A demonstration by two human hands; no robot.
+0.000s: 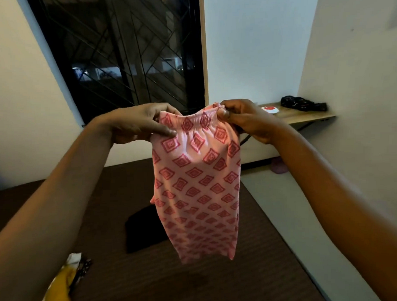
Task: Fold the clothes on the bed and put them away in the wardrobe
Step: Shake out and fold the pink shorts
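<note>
The pink patterned garment [197,179] was held up in the air by its elastic waistband, one hand at each end. The left hand [139,123] pinched the left end between thumb and fingers; the right hand [246,118] gripped the right end with fingers curled round the gathered band. The garment's long axis ran straight down from the hands, its hem hanging clear above the bed [197,283]. Both hands stood level and equally near the cloth. In my judgement the next move calls for lowering it flat onto the bed directly below, waistband far, hem near.

The bed carried a dark brown cover. A black folded item [142,231] lay on it just left of the hanging hem, and yellow and patterned clothes [62,288] lay at the near left edge. A barred window [126,53] stood far left; a wooden shelf [304,117] at far right held a dark bundle [302,104]. No wardrobe was in view.
</note>
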